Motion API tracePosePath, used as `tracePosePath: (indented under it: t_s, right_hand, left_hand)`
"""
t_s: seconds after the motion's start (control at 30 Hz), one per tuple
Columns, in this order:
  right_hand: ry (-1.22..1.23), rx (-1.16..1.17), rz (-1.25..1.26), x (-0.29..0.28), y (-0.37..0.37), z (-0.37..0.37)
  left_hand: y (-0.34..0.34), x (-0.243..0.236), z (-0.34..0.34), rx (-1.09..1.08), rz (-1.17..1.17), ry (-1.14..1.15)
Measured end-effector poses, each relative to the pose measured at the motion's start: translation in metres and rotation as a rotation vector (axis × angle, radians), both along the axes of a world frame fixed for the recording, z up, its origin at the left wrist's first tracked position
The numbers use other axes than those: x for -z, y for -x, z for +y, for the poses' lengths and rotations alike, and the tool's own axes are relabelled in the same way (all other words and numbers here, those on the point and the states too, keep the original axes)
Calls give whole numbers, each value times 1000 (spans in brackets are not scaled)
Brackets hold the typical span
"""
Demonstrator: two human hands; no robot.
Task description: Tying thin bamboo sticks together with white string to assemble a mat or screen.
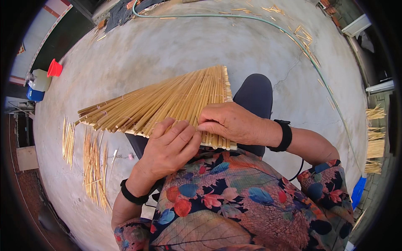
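Both hands, left hand [169, 146] and right hand [228, 123], on the straw mat [163, 102].

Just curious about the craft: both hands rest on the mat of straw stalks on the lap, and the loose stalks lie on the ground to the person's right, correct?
Not quite: the head view shows the loose stalks lying to the person's left. Both the left hand and right hand do rest on the mat.

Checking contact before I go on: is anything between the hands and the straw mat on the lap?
Nothing visible. The left hand and right hand both rest directly on the near edge of the straw mat, fingers on the stalks.
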State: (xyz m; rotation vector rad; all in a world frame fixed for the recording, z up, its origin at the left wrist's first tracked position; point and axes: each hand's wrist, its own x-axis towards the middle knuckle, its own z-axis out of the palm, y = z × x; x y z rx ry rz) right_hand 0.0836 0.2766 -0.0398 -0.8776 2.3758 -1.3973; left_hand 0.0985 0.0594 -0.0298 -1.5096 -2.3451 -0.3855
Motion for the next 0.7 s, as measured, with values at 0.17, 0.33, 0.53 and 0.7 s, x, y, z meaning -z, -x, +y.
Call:
tracePosePath:
  t_s: [0.17,0.33,0.53,0.7]
  right_hand:
    - [53,-105,-21,14,3,-17]
    - [37,2,-10,12,-8,-26]
    - [346,295,-164,-19,38,-31]
    - [174,346,-169,-32,74,1]
  left_hand:
    - [-15,20,-9,-106,-14,-83]
    - [-12,19,-10,-58,-6,-134]
    - [-12,34,-14,75,-16,-42]
    - [16,35,-37,-149,39,-194]
